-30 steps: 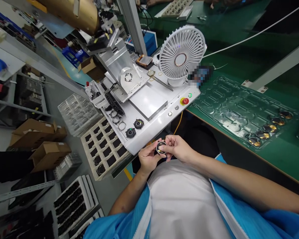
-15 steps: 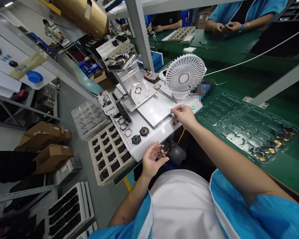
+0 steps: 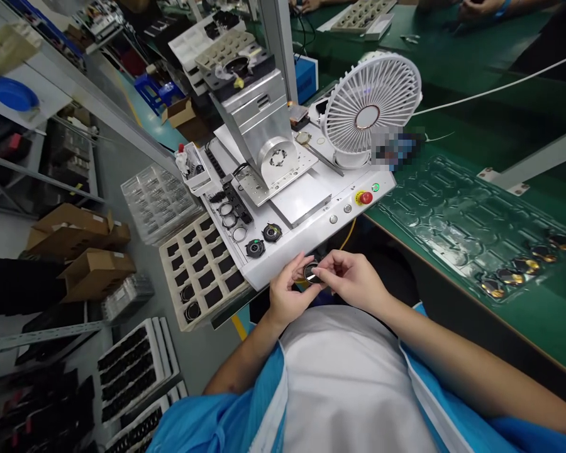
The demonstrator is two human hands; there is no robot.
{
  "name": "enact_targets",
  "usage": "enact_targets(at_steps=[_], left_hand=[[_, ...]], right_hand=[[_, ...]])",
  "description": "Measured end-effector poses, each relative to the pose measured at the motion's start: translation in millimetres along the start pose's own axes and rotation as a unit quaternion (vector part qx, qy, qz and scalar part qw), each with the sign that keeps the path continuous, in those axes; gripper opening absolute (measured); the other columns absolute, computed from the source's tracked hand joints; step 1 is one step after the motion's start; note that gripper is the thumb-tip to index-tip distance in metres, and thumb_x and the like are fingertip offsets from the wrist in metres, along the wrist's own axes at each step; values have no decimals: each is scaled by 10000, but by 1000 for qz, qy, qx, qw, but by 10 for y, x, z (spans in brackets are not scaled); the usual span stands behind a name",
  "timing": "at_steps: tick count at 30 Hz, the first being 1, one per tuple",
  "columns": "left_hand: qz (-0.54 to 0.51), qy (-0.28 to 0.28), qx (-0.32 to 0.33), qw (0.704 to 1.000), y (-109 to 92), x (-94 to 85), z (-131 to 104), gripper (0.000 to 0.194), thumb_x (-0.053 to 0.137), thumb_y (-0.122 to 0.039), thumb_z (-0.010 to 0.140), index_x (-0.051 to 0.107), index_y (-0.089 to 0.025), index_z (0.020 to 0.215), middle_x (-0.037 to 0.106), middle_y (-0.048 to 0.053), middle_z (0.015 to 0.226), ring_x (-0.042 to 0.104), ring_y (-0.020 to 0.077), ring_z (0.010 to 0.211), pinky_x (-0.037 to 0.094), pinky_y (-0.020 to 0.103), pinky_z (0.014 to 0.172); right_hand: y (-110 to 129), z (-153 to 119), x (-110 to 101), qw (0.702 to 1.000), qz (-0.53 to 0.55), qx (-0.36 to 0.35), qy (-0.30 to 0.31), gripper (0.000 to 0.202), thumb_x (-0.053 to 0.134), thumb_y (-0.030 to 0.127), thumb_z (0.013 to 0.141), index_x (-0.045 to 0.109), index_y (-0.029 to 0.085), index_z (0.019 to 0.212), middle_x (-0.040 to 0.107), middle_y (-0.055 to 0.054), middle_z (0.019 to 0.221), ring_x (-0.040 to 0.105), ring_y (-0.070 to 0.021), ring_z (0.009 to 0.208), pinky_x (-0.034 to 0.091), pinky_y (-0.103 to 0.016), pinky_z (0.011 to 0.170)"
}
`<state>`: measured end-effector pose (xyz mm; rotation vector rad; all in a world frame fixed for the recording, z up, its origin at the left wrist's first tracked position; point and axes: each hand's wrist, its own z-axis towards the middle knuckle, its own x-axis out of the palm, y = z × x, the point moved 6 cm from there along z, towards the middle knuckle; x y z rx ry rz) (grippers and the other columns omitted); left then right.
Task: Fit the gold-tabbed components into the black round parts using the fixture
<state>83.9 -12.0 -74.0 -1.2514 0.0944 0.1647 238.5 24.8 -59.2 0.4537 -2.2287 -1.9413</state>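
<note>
A round watch case (image 3: 311, 272) with a shiny rim is held low in front of my body, just off the white machine's front edge. My left hand (image 3: 287, 294) is closed around its left side, thumb below and fingers above. From the right, my right hand (image 3: 356, 281) grips the same case, with its thumb on the face; whether anything else is between those fingers is hidden. Two dark watch backs (image 3: 272, 232) lie on the machine top (image 3: 306, 234) beyond my left hand, beside several thin rings (image 3: 239, 234).
A metal fixture (image 3: 264, 126) and a white fan (image 3: 370, 107) stand on the machine. A red emergency button (image 3: 366, 198) sits on its front. At left is a foam tray (image 3: 202, 283); at right, a clear blister tray (image 3: 448, 233) holds several round parts.
My right hand has come down and back from the machine's front panel to the watch case in my left hand. The camera view has shifted downward.
</note>
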Motion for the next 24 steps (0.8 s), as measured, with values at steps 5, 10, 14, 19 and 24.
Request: enact_targets(at_steps=[5,10,14,19,24], left_hand=[[20,-9,0,1000,-32,-20,-1,707,851,-129,753,606,-197,1413,755,158,1270,763,274,1110,647,354,937],[42,-12,-2,999,-65,-42,1,670,852,-142,751,629,-186,1382,763,159,1251,772,276,1085,663,340,883],[41,-15,3,999,-81,-32,2,632,847,-141,760,645,-182,1358,767,158,1241,778,272,1068,666,341,891],[6,-3,13,1000,-64,81,-41,692,895,-132,723,635,-202,1360,774,150,1228,793,245,1013,668,324,884],[-38,86,4,996,-16,308,-60,824,924,-159,697,571,-253,1436,708,150,1359,748,243,1140,621,371,1010]], right_hand=[[-6,13,3,999,-33,-20,-5,262,691,423,856,649,203,719,659,-23,596,570,-157,503,440,-259,468],[64,10,10,998,-57,-41,-8,233,681,388,833,644,206,691,629,-7,566,539,-146,498,408,-252,476],[98,23,2,996,-73,-49,-30,210,695,360,809,615,214,681,574,18,544,493,-131,498,386,-249,485],[-132,-26,-33,995,60,73,20,354,802,462,734,613,200,879,605,29,669,525,-120,508,440,-234,458],[-462,-293,-629,984,121,129,-28,467,847,532,685,532,193,746,607,25,620,493,-89,462,472,-218,442]])
